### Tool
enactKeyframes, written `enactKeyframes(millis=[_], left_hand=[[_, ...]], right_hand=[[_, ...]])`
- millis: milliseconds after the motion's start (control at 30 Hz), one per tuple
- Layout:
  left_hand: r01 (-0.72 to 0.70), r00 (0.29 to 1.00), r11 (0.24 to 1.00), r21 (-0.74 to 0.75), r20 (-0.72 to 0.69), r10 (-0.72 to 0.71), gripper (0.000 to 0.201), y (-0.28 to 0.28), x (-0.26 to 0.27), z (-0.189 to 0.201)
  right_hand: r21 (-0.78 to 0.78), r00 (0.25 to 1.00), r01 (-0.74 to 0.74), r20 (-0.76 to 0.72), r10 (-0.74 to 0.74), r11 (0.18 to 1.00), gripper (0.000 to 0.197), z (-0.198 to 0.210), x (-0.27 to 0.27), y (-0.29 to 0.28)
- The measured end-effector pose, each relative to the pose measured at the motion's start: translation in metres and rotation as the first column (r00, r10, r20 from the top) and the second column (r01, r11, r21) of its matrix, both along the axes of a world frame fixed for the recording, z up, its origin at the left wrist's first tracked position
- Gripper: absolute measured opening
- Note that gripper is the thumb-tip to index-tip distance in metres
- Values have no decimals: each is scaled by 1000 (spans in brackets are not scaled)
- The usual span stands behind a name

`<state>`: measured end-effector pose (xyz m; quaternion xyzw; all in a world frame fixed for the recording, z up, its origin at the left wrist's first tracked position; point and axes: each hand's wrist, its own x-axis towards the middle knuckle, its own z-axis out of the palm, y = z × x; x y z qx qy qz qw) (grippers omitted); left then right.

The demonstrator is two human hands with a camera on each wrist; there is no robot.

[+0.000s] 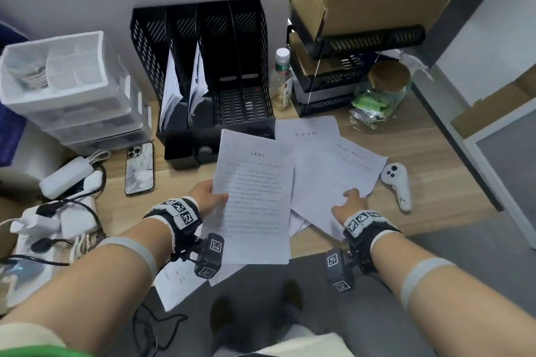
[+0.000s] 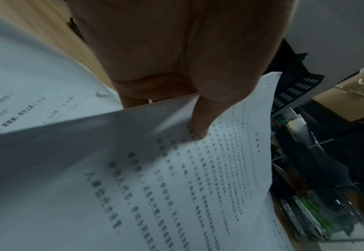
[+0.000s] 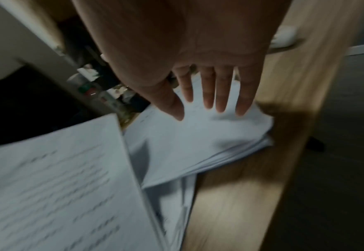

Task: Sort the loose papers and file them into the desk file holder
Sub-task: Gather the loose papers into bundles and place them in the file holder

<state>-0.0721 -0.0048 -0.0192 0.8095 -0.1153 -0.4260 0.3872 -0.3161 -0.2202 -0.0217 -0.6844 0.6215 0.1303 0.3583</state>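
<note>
Meanwhile, left hand [image 1: 206,194] pinches a printed sheet [image 1: 255,197] in its grip; right hand [image 1: 349,203], fingers straight, hovers over loose papers [image 1: 333,171].

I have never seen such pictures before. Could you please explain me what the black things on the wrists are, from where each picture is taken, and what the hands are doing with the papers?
No robot here: a person wears small cameras. The big picture comes from a head camera looking down; the two dark ones come from the black wrist cameras, looking along each hand. The left hand pinches a printed sheet, thumb on top. The right hand is flat and open at the loose papers on the wooden desk. Behind stands the black file holder, with papers already in two of its slots.
</note>
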Motion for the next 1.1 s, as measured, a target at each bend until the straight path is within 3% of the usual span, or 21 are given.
enactKeyframes(millis=[67,200,267,367,433,567,667,733,800,900,1033,1100], left_hand=[[-22,1000,999,30,14,21,25,-3,-1,-2],[-10,1000,996,91,21,8,5,-5,-6,-11],[8,1000,993,115,0,-8,11,-7,-11,-12],[49,999,992,120,-17,-47,9,-12,-16,-11],[74,997,989,126,-14,-72,9,-17,-14,-14],[106,994,990,90,-38,-103,33,-28,-8,-23],[98,992,995,37,-88,-95,51,-43,-4,-38],[100,990,995,4,-99,-99,52,-61,-8,-37],[113,992,993,-27,-62,-114,38,-86,-18,-25],[139,989,990,7,55,-139,33,-129,-29,-20],[165,976,985,-40,150,-157,35,-177,-43,-20],[216,958,976,11,189,-214,40,-188,-49,-22]], right_hand=[[31,988,90,-128,-86,995,66,-2,-15,-10],[156,962,261,-123,-244,953,65,-19,-25,-22],[187,950,313,-45,-310,931,66,-35,-27,-29],[232,959,248,78,-272,941,30,-33,-26,-32],[242,946,249,148,-289,938,22,-24,-26,-32],[258,908,287,234,-348,923,29,-30,-28,-40],[383,809,375,309,-499,844,23,-28,-27,-45],[460,764,397,315,-564,795,19,-26,-28,-50],[510,735,395,324,-596,764,23,-27,-31,-56],[530,756,371,304,-579,763,32,-30,-38,-65],[553,827,306,249,-504,775,27,-24,-44,-72],[498,843,311,248,-477,809,27,-24,-43,-76]])
